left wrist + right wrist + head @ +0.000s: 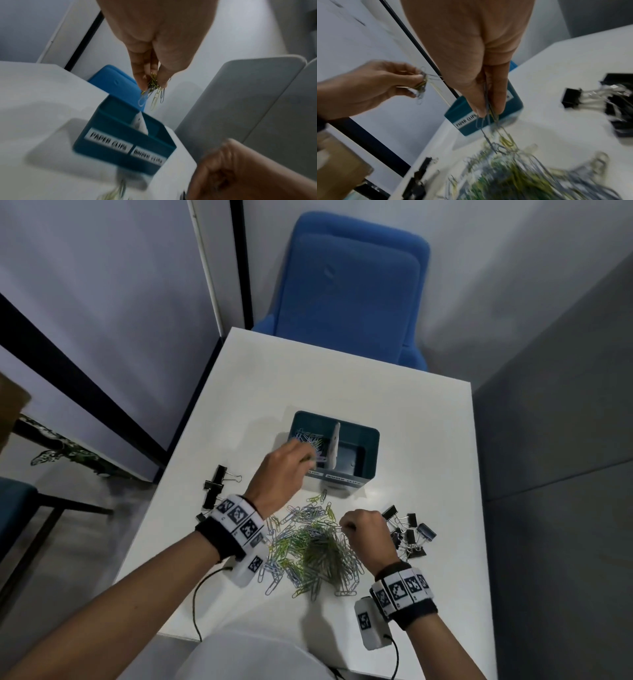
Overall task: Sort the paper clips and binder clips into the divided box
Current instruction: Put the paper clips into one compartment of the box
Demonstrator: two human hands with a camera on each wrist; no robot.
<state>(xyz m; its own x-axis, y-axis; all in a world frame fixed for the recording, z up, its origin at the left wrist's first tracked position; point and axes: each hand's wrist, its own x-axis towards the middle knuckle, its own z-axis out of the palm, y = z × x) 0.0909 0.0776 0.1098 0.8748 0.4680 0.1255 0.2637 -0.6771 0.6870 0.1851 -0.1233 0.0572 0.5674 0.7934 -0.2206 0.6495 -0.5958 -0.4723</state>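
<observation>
A teal divided box [370, 436] with a white divider stands mid-table; its left half holds paper clips [308, 440], and its labels read paper clips and binder clips [109, 143]. My left hand [284, 463] hovers over the left half, pinching a small bunch of paper clips [152, 89]. A big heap of paper clips [315, 549] lies near the front. My right hand [359, 525] pinches a few clips [488, 119] at the heap's top. Black binder clips lie left [215, 484] and right [407, 532].
A white table [394, 392] has its far and right edges close to the box. A blue chair [349, 285] stands behind it. Grey partition walls close in left and right. A cable [197, 604] hangs off the front edge.
</observation>
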